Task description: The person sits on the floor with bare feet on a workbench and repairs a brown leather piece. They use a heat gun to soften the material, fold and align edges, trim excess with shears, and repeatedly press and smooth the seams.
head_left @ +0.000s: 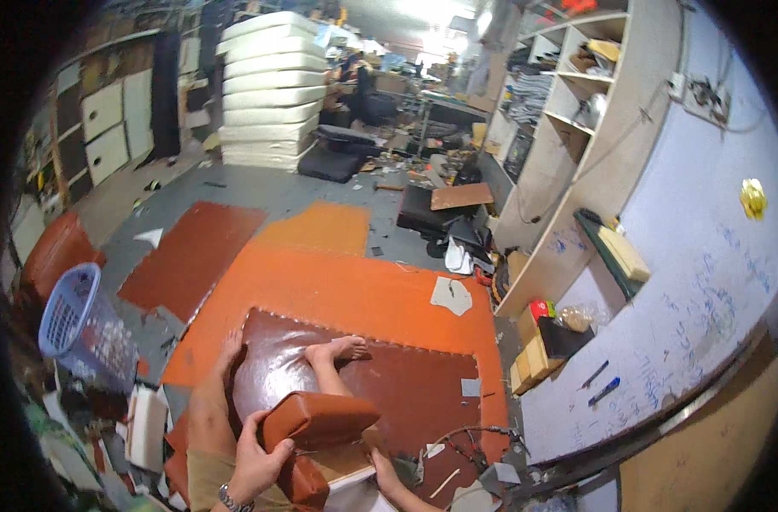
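Note:
On my lap is a brown leatherette upholstered pad (321, 416), thick and boxy, with a bare board and white material on its lower side. My left hand (259, 461), a metal watch at its wrist, is closed round the pad's left end, thumb along its side. Its lower right edge is held by my right hand (391, 480), whose fingers are partly hidden behind the board. Beneath my bare feet lies a dark red glossy leatherette sheet (415, 384), over a larger orange sheet (355, 286).
A blue plastic basket (69, 311) stands left, near a white block (146, 427) and scraps. White foam cushions (269, 94) are stacked at the back. Shelving (568, 111) and a marked white board (662, 341) line the right. Cables (466, 431) and offcuts lie near my right arm.

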A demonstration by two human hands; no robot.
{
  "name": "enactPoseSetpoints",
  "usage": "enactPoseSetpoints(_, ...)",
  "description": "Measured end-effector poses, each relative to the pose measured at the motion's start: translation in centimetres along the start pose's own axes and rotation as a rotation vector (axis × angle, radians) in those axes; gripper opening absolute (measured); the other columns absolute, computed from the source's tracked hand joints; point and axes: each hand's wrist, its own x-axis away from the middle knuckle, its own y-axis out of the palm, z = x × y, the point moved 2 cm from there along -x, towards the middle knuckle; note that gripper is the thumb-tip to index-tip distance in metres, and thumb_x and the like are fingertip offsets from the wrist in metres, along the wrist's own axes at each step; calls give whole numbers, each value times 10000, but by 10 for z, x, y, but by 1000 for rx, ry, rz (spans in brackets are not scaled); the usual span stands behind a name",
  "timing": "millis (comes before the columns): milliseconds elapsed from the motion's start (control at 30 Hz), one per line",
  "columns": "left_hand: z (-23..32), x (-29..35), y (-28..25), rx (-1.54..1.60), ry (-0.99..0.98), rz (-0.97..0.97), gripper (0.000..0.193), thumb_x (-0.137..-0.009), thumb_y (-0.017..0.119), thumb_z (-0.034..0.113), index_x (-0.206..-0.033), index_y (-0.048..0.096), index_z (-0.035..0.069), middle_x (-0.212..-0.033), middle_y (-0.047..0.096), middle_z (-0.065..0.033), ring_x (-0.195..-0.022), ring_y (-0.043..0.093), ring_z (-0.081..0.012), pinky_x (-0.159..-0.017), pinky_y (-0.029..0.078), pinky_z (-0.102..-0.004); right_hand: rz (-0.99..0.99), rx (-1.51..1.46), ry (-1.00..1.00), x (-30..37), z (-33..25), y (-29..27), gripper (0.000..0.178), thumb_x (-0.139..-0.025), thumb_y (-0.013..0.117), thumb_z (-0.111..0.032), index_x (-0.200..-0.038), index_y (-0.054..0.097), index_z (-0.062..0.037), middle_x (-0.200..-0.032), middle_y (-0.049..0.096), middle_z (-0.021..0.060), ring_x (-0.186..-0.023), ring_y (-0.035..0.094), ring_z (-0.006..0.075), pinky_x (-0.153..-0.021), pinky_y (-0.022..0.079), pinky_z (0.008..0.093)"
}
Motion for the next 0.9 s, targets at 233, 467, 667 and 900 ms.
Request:
enactPoseSetpoints(233,28,31,21,-274,109,-80,736,-851,923,311,-1475,627,55,-1292,625,-176,-1244,676,-348,-1092,552,-448,-94,-104,-141,7,25,-32,731,-1202,390,-522,-1696,409,16,-1727,468,156,-1569,471,279,-1321,332,418)
enactPoseSetpoints(467,27,25,3,-221,191,-184,810,-941,826,263,-1625,468,19,-1556,552,-245,-1452,564,-405,-1224,455,-484,-65,-177,-56,2,48,-33,714,-1197,409,-521,-1675,443,8,-1684,515,151,-1527,512,281,-1299,365,420)
enactPoseSetpoints(667,9,1,-10,-148,189,-314,855,-976,788,233,-1690,390,-18,-1558,546,-283,-1479,532,-420,-1280,375,-485,118,-172,131,0,71,-34,698,-1185,455,-521,-1625,511,17,-1612,585,162,-1499,538,272,-1286,371,409)
enactPoseSetpoints(900,0,-26,-27,-81,153,-297,844,-973,811,241,-1664,416,-42,-1566,568,-268,-1478,559,-391,-1265,406,-463,129,-323,290,16,16,-7,694,-1140,541,-581,-1552,591,-25,-1517,638,122,-1383,604,230,-1214,429,383)
